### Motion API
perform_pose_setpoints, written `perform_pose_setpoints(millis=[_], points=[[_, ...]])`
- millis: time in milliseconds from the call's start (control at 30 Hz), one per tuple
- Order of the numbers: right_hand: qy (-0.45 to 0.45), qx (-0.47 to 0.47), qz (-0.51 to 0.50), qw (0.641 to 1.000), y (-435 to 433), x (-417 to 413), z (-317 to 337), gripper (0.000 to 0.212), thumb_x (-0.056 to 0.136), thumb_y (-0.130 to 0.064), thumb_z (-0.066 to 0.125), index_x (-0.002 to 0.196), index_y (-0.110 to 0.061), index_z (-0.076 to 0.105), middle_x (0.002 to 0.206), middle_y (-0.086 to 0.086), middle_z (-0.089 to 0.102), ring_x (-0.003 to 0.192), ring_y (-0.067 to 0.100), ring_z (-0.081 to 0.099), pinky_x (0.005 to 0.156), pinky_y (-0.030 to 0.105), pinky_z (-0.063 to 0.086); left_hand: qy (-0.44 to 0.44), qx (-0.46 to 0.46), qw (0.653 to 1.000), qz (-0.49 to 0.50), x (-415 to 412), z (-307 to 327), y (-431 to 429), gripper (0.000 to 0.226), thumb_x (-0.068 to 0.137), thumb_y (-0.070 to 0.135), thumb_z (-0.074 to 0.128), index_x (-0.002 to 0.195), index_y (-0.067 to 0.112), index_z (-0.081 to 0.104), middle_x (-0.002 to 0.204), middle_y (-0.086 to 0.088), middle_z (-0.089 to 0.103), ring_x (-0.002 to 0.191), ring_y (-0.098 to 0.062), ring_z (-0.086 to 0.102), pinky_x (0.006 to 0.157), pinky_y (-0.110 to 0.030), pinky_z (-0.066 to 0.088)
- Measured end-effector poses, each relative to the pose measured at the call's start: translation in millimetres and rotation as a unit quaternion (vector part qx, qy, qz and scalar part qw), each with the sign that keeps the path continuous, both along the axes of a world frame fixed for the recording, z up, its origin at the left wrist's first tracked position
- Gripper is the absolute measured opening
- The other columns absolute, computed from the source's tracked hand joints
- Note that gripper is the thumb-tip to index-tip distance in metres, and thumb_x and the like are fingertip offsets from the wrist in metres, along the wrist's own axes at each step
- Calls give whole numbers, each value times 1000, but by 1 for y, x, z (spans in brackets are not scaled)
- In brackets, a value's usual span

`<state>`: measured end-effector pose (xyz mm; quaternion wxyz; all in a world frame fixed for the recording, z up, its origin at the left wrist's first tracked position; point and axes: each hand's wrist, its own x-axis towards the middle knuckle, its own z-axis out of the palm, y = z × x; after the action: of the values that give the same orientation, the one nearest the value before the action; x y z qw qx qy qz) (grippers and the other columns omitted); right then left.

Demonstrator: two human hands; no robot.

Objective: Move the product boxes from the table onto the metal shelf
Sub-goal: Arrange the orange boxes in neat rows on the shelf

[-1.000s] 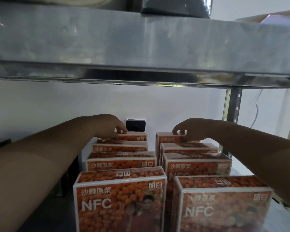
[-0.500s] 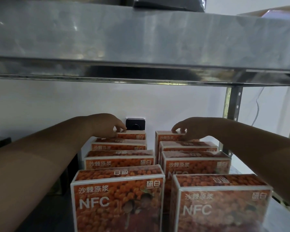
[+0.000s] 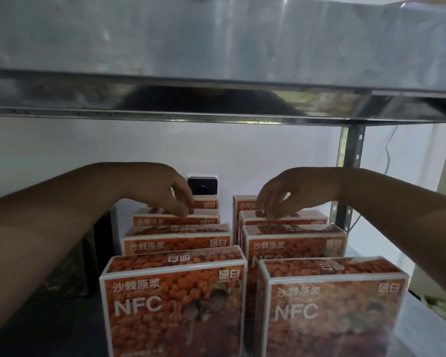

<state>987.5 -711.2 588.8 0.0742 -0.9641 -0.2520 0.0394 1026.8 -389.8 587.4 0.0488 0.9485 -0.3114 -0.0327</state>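
Orange product boxes marked NFC stand upright in two columns, several deep, on the metal shelf (image 3: 428,331). The nearest left box (image 3: 173,302) and nearest right box (image 3: 330,313) fill the foreground. My left hand (image 3: 169,191) hangs over the back of the left column, loose fingertips touching the top of the second box from the back (image 3: 175,219). My right hand (image 3: 285,194) mirrors it over the right column, fingertips on that column's second box from the back (image 3: 294,217). Neither hand grips a box. The rearmost boxes are partly hidden by my fingers.
The upper metal shelf (image 3: 216,47) runs low across the top of the view. A perforated upright post (image 3: 350,163) stands at the back right. A black wall socket (image 3: 203,186) sits on the white wall behind the boxes. A dark object (image 3: 70,266) lies left of the boxes.
Both hands have come off the rearmost boxes and drawn back a little toward me, with fingers now spread and pointing down. The view has moved closer to the shelf.
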Motion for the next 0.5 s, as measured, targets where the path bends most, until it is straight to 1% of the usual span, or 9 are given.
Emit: perform_pose_setpoints(millis=[67, 100, 167, 267, 367, 500], points=[[6, -14, 4, 1000, -4, -2, -2, 33, 81, -47, 74, 114, -43, 69, 107, -23, 71, 101, 1, 67, 97, 34, 53, -10, 37, 999, -1, 0, -4, -2, 33, 81, 54, 72, 113, 45, 67, 98, 32, 65, 87, 9, 62, 83, -23, 53], [7, -21, 5, 1000, -5, -2, -3, 32, 84, -38, 76, 115, -42, 69, 107, -22, 71, 99, 1, 67, 94, 31, 53, -18, 52, 998, -1, 0, -6, -3, 31, 81, 50, 73, 112, 45, 67, 96, 32, 64, 86, 10, 60, 79, -21, 51], [0, -39, 6, 999, -4, -3, -6, 36, 85, -30, 77, 118, -39, 67, 107, -20, 71, 97, 3, 67, 90, 28, 53, -30, 80, 996, 2, 0, -10, -5, 29, 82, 44, 73, 111, 43, 67, 95, 27, 63, 84, 7, 60, 75, -20, 50], [-41, -66, 7, 997, -1, 1, -11, 38, 87, -32, 74, 124, -35, 66, 111, -19, 69, 97, 4, 66, 89, 27, 54, -41, 92, 995, 10, -1, -12, -8, 30, 83, 42, 73, 111, 37, 68, 97, 21, 65, 88, 0, 61, 81, -27, 54], [-57, -71, 10, 996, 0, 5, -14, 39, 87, -35, 73, 126, -34, 66, 115, -19, 68, 98, 6, 66, 92, 29, 54, -60, 101, 993, 19, -3, -13, -10, 30, 84, 43, 71, 112, 35, 66, 99, 20, 64, 90, -3, 61, 84, -30, 54], [-73, -83, 5, 994, 0, 11, -17, 40, 88, -37, 72, 128, -34, 65, 115, -20, 67, 98, -1, 61, 91, 25, 51, -78, 114, 990, 22, -5, -14, -12, 34, 85, 44, 69, 117, 33, 66, 100, 19, 62, 90, -4, 59, 84, -31, 53]])
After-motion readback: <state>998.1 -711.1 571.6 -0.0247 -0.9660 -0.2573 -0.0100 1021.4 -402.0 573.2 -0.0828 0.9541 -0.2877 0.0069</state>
